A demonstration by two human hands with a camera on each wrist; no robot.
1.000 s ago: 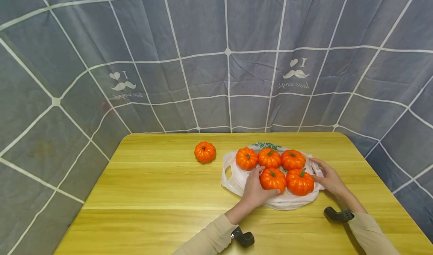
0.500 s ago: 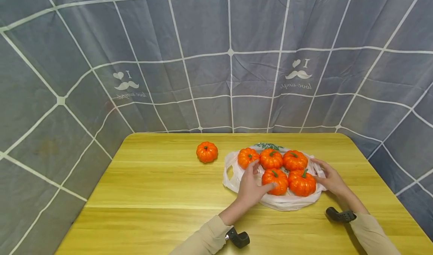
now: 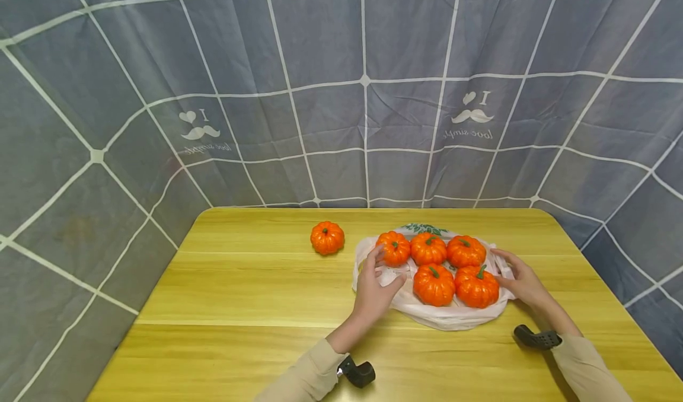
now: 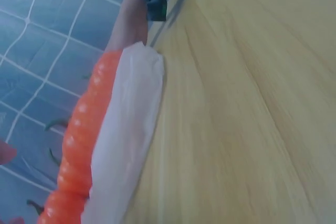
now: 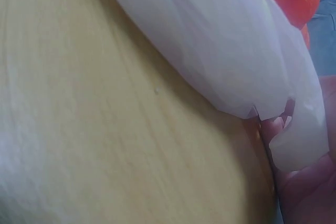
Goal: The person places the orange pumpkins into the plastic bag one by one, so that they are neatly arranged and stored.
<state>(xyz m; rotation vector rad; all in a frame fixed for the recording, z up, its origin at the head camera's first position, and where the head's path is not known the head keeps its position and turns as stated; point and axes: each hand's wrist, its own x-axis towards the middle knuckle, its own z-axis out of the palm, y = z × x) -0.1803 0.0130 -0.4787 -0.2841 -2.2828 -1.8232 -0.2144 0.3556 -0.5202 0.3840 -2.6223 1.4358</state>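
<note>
Several orange toy-like pumpkins with green stems stand in two rows on a white plastic bag (image 3: 448, 322) printed with green leaves. My left hand (image 3: 370, 292) hovers over the bag's left end, thumb and fingers spread with nothing between them. Its fingertips overlap the back-left pumpkin (image 3: 396, 251), and the front-left pumpkin (image 3: 434, 285) stands apart from its thumb. Against the bag's right side rests my right hand (image 3: 525, 283), fingers relaxed, beside the front-right pumpkin (image 3: 476, 287). In the right wrist view a loop of the bag (image 5: 302, 145) lies over that palm.
A single pumpkin (image 3: 328, 238) sits off the bag, to its left near the back of the yellow wooden table (image 3: 229, 295). A grey curtain (image 3: 320, 117) with white grid lines hangs behind and at both sides. Each wrist wears a black device.
My left hand has let go of the front-left pumpkin and moved left toward the bag's left end. The right hand has stayed in place. The view has shifted slightly.
</note>
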